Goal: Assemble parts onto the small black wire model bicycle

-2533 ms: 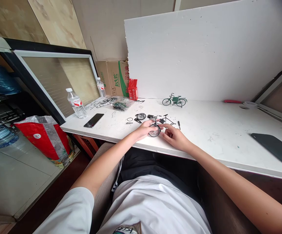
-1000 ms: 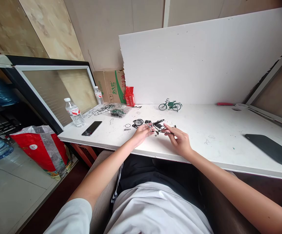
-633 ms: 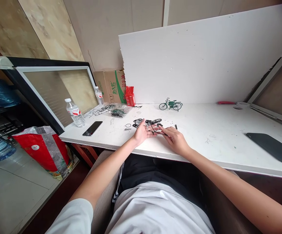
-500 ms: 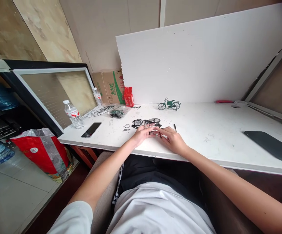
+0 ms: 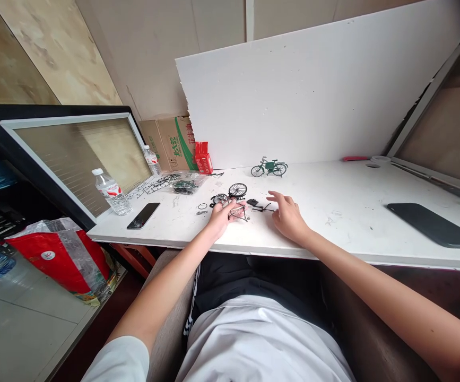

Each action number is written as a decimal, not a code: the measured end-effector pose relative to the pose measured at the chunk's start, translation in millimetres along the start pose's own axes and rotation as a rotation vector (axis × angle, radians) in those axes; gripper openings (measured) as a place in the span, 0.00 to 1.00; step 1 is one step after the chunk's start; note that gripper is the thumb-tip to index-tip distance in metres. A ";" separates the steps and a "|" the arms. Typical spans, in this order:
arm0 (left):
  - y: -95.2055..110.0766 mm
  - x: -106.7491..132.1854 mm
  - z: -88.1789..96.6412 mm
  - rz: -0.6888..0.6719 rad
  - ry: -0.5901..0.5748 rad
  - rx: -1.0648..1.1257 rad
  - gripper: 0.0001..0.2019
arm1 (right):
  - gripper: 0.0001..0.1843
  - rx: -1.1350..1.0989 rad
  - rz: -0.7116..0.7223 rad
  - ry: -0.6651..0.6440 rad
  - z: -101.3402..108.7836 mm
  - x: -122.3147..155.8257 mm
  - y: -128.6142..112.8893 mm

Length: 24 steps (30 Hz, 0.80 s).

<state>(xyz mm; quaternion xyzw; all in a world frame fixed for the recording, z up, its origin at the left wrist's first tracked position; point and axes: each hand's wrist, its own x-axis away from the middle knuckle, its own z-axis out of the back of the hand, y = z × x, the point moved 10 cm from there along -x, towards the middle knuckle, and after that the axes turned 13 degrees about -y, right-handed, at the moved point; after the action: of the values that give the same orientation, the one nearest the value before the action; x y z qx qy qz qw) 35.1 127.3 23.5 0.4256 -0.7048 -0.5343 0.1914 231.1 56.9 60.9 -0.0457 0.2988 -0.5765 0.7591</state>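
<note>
My left hand (image 5: 220,219) pinches a thin dark model bicycle frame (image 5: 237,212) just above the white table. Behind it lie a spoked model wheel (image 5: 237,190) and a second wheel (image 5: 219,198), partly covered by my fingers. My right hand (image 5: 289,216) hovers to the right with its fingers apart, and nothing shows between them. Beside its fingertips is a thin dark forked part (image 5: 263,208), next to a small black block-like piece (image 5: 252,202). A small ring (image 5: 202,206) rests left of my left hand.
An assembled green model bicycle (image 5: 269,167) stands at the back. On the left are a phone (image 5: 144,215), a water bottle (image 5: 112,192), a plastic bag of green parts (image 5: 185,185) and a red box (image 5: 203,157). A dark flat slab (image 5: 432,225) lies at the right.
My hands have come apart: the right hand has moved off to the right, while the left keeps hold of the bicycle frame. The dark forked part now shows between them.
</note>
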 end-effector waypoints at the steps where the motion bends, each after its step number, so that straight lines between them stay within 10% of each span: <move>1: 0.5 0.2 1.7 -0.004 0.021 0.008 0.17 | 0.39 0.031 -0.010 -0.043 -4.3 0.0 -1.6; 24: -5.4 -2.4 7.0 0.008 0.032 0.002 0.15 | 0.32 0.070 -0.198 -0.111 -12.2 0.9 14.4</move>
<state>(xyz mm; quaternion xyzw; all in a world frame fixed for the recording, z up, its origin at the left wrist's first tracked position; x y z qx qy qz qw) 33.5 133.0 16.4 0.4314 -0.7040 -0.5258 0.2044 237.3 64.2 44.6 -0.0803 0.2302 -0.6554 0.7148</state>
